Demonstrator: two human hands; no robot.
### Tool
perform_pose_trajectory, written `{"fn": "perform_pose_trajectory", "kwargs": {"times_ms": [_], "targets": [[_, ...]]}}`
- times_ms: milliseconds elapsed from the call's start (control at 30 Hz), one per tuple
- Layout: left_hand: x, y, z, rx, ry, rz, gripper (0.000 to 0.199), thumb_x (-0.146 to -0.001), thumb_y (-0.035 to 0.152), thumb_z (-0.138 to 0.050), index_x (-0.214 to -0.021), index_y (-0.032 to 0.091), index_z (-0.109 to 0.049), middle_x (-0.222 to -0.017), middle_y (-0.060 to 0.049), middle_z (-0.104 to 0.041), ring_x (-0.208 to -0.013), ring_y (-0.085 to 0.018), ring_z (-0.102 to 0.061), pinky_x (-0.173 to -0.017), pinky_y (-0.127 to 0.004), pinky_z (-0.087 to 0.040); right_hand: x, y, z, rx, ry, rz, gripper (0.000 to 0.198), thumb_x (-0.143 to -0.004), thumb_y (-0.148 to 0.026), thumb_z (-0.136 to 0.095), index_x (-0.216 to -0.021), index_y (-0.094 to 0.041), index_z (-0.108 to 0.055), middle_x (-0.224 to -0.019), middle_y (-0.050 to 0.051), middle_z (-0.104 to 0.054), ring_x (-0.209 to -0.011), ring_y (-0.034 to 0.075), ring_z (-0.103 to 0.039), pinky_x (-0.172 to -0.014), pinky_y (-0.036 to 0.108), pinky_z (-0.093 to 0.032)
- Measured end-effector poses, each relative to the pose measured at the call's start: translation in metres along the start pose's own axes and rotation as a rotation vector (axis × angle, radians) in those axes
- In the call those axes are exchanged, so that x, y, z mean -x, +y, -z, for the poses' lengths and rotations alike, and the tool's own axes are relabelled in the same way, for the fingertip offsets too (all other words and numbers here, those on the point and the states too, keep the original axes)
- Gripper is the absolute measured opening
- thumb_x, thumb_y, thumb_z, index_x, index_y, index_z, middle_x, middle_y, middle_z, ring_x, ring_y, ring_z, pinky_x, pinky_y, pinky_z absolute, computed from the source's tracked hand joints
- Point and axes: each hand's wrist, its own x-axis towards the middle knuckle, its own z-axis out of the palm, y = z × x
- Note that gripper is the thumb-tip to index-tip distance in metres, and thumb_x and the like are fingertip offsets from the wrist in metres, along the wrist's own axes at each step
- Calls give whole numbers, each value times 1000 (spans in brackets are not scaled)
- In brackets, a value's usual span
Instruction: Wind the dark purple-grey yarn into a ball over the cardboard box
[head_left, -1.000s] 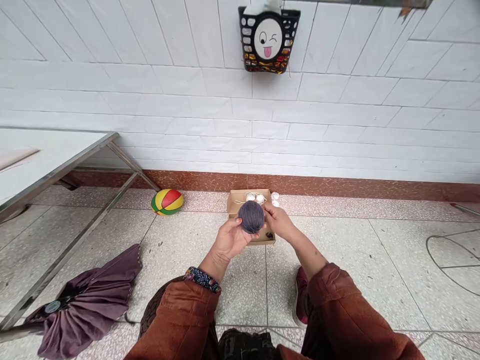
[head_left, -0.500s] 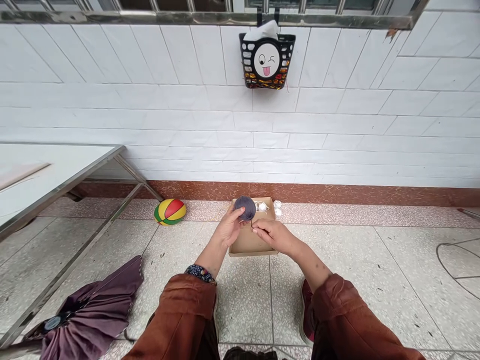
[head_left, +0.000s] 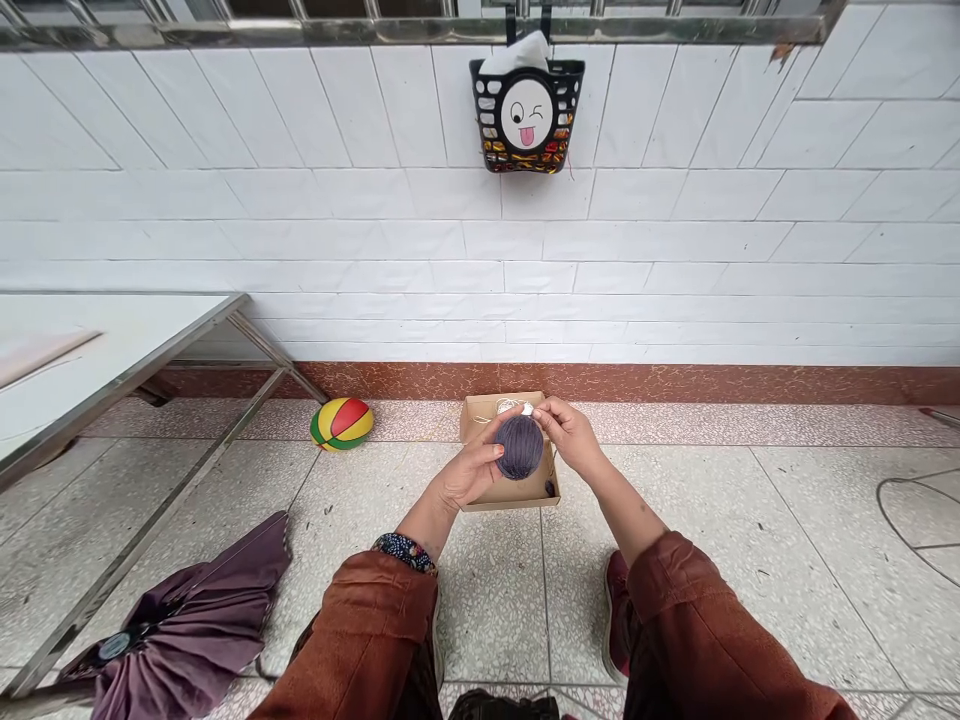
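The left hand (head_left: pixel 471 470) has its grip closed around the gray ball (head_left: pixel 520 450), thumb in front, probably to steady it while the other side stays reachable. The right hand (head_left: pixel 568 435) is at the ball's upper right, fingertips pinched together, likely on a strand (too fine to make out there).

The ball is held above the box (head_left: pixel 517 493), near the wall. The box probably sits under the hands to keep loose yarn off the floor (head_left: pixel 499 590); something white lies at its far end, partly hidden by the hands.

The basket (head_left: pixel 517 158) hangs from the window rail, presumably to keep its contents handy; its winking face (head_left: pixel 527 105) is a drawing without words. The umbrella (head_left: pixel 202 620) carries a round badge (head_left: pixel 115 645), unreadable. No brand can be read.
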Motion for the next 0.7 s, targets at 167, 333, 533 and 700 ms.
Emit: {"fn": "perform_pose_trajectory", "kwargs": {"times_ms": [167,333,533,700], "targets": [[-2,3,2,118,41,-74,69,-71,38,-77,-135,19,-59,-131,-15,-65,-112,-31,-64,-69,-30,-51,8,5,-11,103,-67,-27,22,-96,-36,-47,-82,-22,-58,-72,0,-56,-68,17,-50,-65,27,-39],[-6,6,6,133,225,-168,47,-74,28,-76,-118,17,-65,-119,-11,-70,-108,-25,-65,-86,-34,-52,12,8,-16,197,-147,5,18,-95,-30,-50,-85,-22,-61,-76,1,-61,-73,18,-54,-70,28,-41],[-6,7,11,43,402,-183,44,-70,23,-80,-111,19,-65,-104,-4,-70,-95,-18,-64,-87,-31,-48,18,-14,-13,66,-297,54,23,-95,-37,-53,-82,-21,-63,-71,-1,-55,-66,15,-49,-64,26,-38],[-3,1,13,-391,503,-208,52,-62,20,-83,-110,20,-65,-102,-4,-68,-98,-21,-60,-91,-34,-45,19,-39,-9,-152,-365,-33,31,-91,-51,-61,-84,-21,-66,-69,-2,-52,-60,12,-43,-58,25,-36]]}}
